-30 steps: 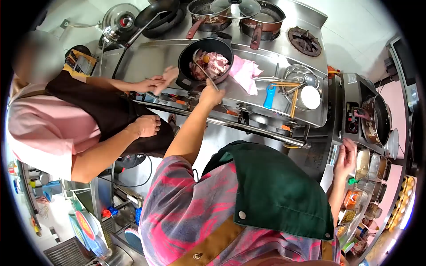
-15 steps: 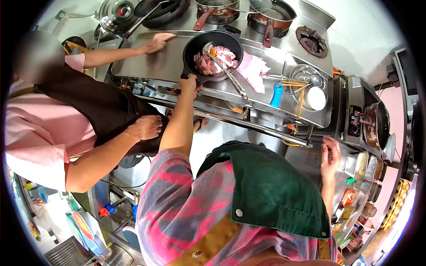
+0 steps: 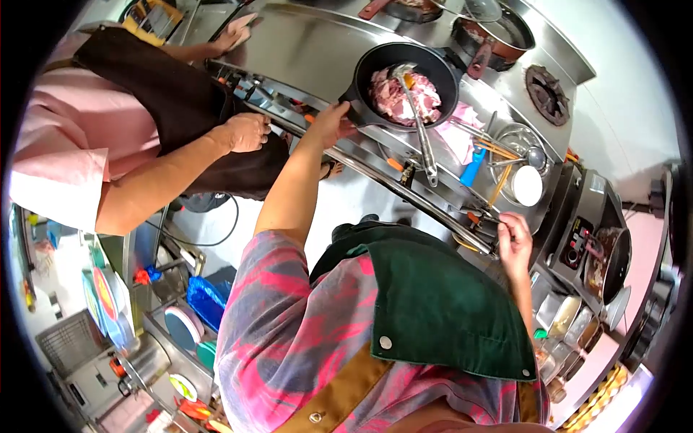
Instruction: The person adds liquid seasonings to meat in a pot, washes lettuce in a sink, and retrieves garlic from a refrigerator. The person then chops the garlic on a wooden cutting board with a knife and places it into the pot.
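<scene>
A black two-handled pot (image 3: 449, 92) stands on the steel counter with raw pinkish meat (image 3: 393, 101) and something orange-yellow inside. A metal ladle (image 3: 424, 144) rests in it, its handle slanting out over the near rim. My left hand (image 3: 332, 125) is closed at the pot's near-left handle, with the fingers partly hidden. Off to the right, my right hand (image 3: 515, 244) hangs beside the counter's front rail, fingers loosely bent and apart, holding nothing visible. A pink-and-white cloth (image 3: 462, 131) lies just right of the pot.
A co-worker in a dark apron (image 3: 155, 101) stands at left, one hand (image 3: 234, 35) over the counter. Near the cloth are a blue-handled utensil (image 3: 473, 167), a metal bowl (image 3: 516, 137) and a white cup (image 3: 527, 185). Pans (image 3: 505, 32) stand behind; a rail (image 3: 404, 191) runs along the front.
My view has turned, so the counter and pot appear farther right. The co-worker's far hand has drawn away from the pot to the left. My left hand stays at the pot's handle.
</scene>
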Motion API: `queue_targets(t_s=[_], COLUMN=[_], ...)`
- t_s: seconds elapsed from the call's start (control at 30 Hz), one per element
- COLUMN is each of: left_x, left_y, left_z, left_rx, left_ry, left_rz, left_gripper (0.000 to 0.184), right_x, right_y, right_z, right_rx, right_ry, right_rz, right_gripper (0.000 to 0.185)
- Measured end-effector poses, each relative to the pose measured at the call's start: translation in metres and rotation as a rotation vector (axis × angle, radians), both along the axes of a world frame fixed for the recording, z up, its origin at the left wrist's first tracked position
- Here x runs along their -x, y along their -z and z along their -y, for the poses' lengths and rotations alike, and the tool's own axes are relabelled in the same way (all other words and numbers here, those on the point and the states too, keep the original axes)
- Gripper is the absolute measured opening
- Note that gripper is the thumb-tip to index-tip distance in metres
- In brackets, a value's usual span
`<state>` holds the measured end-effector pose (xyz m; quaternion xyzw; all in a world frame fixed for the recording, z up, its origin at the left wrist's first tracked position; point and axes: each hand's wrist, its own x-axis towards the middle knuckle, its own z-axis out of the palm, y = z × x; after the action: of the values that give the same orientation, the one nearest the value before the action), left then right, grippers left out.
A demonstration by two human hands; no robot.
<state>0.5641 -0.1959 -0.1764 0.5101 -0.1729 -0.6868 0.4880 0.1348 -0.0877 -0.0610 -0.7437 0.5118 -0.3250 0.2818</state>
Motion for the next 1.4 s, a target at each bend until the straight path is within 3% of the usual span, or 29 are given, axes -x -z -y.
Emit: queue_targets(t_s=[0.07,0.1,0.13,0.2,0.23,0.27,0.37,0.4,0.47,0.53,0.57,0.6,0.67,0.77,0.83,0.9,1.17,1.4], left_x=[-0.014,-0.033,-0.026,-0.048,-0.072,-0.058,-0.046,-0.045,-0.046,-0.046,-0.042,-0.042,-0.058,-0.127,-0.161,-0.190,-0.212,-0.259], left_y=[0.015,0.050,0.040,0.092,0.148,0.133,0.132,0.152,0.189,0.235,0.245,0.236,0.164,-0.069,-0.142,-0.133,-0.102,-0.130], left_z=[-0.017,-0.030,-0.049,-0.088,-0.115,-0.131,-0.165,-0.165,-0.158,-0.133,-0.115,-0.099,-0.075,-0.069,-0.068,-0.071,-0.031,-0.011], left_rx=[0.056,0.121,0.144,0.084,0.026,-0.131,-0.404,-0.436,-0.488,-0.508,-0.568,-0.550,-0.472,-0.532,-0.531,-0.384,-0.375,-0.274], left_ry=[-0.340,-0.490,-0.762,-0.979,-0.964,-1.007,-0.767,-0.729,-0.552,-0.334,-0.194,-0.092,-0.054,-0.164,-0.180,-0.045,0.151,0.383], left_rz=[0.219,0.343,0.414,0.613,0.774,0.488,0.467,0.428,0.325,0.346,0.397,0.414,0.283,-0.075,-0.187,-0.170,-0.014,0.354], left_gripper=[0.014,0.015,0.017,0.018,0.023,0.028,0.039,0.041,0.040,0.040,0.019,0.020,0.025,0.035,0.043,0.041,0.038,0.034], right_x=[-0.002,-0.001,-0.001,0.001,-0.003,-0.006,-0.002,-0.008,-0.018,-0.014,-0.018,-0.023,-0.026,-0.040,-0.048,-0.054,-0.096,-0.095], right_y=[0.024,0.038,0.052,0.078,0.084,0.088,0.116,0.117,0.123,0.156,0.162,0.169,0.195,0.223,0.238,0.250,0.251,0.265], right_z=[0.005,0.006,0.006,-0.001,-0.006,-0.008,-0.013,-0.014,-0.023,-0.045,-0.053,-0.063,-0.092,-0.136,-0.161,-0.183,-0.197,-0.193], right_rx=[-0.059,-0.046,-0.031,-0.210,-0.263,-0.306,-0.427,-0.418,-0.688,-0.782,-0.804,-0.825,-0.895,-1.067,-1.117,-1.184,-1.318,-1.204], right_ry=[-0.081,-0.127,-0.169,-0.144,-0.132,-0.117,-0.184,-0.179,-0.052,0.065,0.095,0.129,0.231,0.474,0.587,0.587,0.710,0.629], right_rz=[0.013,0.001,-0.012,-0.003,-0.060,-0.116,-0.208,-0.209,-0.154,-0.062,-0.141,-0.218,-0.161,-0.091,-0.011,-0.102,-0.162,-0.046], right_gripper=[0.012,0.013,0.013,0.014,0.012,0.011,0.010,0.010,0.014,0.019,0.019,0.020,0.020,0.018,0.017,0.018,0.020,0.019])
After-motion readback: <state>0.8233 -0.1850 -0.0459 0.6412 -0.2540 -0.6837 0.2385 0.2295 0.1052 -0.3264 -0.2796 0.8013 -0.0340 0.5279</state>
